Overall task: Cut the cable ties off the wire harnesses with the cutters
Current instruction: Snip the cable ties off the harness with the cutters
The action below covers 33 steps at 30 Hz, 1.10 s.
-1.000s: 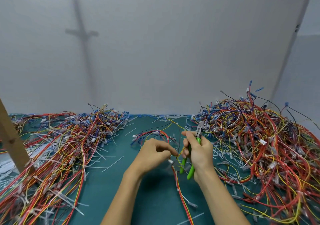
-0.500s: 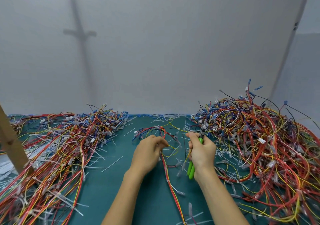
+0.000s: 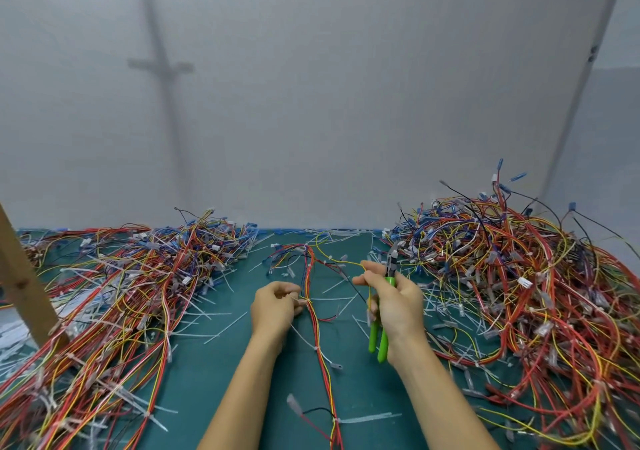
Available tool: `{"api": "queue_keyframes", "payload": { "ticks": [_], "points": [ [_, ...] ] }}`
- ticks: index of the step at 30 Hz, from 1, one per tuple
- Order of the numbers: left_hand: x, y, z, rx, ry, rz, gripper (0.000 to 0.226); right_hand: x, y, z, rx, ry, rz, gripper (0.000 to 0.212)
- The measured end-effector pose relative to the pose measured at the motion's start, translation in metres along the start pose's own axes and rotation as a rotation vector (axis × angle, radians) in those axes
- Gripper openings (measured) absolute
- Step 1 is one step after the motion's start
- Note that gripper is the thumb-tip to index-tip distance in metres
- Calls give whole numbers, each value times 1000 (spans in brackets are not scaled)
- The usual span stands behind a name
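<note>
Harness work on the green mat: we are pinching a slim wire harness between the fingertips of our left hand, near the middle of the mat. Our right hand is curling its fingers round the green-handled cutters and also nipping a loose yellow wire between thumb and forefinger. The cutters' jaws are pointing away from us, apart from the bundle; whether they are parted we cannot tell. The harness is trailing toward us between both forearms, with a white cable tie cinched round it just below the left hand. We are judging the bundle light and limp, apt to sag and twist, so we are favouring a grip right beside a tie, where the wires are bound firm. The insulation is probably soft enough to nick. A left-hand heap and a right-hand heap of harnesses are flanking us.
</note>
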<state>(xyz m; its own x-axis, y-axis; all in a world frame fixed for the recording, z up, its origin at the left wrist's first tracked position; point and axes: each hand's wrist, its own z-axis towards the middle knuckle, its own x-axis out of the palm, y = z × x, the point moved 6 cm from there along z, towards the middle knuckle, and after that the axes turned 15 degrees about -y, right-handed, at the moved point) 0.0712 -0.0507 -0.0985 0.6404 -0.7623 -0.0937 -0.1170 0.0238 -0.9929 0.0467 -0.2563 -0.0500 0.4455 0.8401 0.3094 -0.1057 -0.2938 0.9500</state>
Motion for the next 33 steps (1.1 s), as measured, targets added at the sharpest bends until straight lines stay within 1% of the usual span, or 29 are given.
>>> {"api": "queue_keyframes", "payload": {
  "ticks": [3, 4, 6, 7, 9, 11, 13, 16, 19, 21, 24, 28, 30, 33],
  "points": [
    [3, -1, -4, -100, 70, -86, 36, -5, -3, 4, -46, -80, -102, 18],
    [3, -1, -4, -123, 66, -98, 35, -7, -5, 5, -48, -93, -132, 17],
    [3, 0, -7, -162, 62, -107, 23, -9, -10, 8, -38, -109, -180, 16],
    [3, 0, -9, -151, 75, -81, 18, -9, -11, 8, -34, -116, -187, 16],
    [3, -3, -11, -16, 76, 104, 16, -9, -12, 9, -36, -132, -170, 18],
    [5, -9, -14, 143, 68, 303, 22, -9, -12, 9, -47, -147, -153, 21],
    [9, -11, -19, 203, 101, 388, 30, -9, -13, 10, -61, -146, -146, 20],
    [11, -11, -23, 216, 129, 411, 32, -9, -14, 11, -91, -147, -182, 15],
    [13, -11, -24, 212, 150, 359, 23, -8, -15, 12, -121, -156, -224, 12],
    [16, -10, -24, 192, 186, 283, 16, -7, -14, 11, -135, -149, -249, 13],
    [16, -6, -20, 102, 194, 158, 9, -4, -12, 8, -155, -104, -278, 11],
    [13, -3, -16, -55, 220, 54, 12, 4, -7, 1, -243, -4, -338, 11],
    [14, -3, -17, -59, 226, 67, 15, 11, -4, -6, -298, 89, -344, 11],
    [16, -2, -18, 1, 208, 130, 19, 23, -5, -17, -352, 251, -377, 9]
  ]
}}
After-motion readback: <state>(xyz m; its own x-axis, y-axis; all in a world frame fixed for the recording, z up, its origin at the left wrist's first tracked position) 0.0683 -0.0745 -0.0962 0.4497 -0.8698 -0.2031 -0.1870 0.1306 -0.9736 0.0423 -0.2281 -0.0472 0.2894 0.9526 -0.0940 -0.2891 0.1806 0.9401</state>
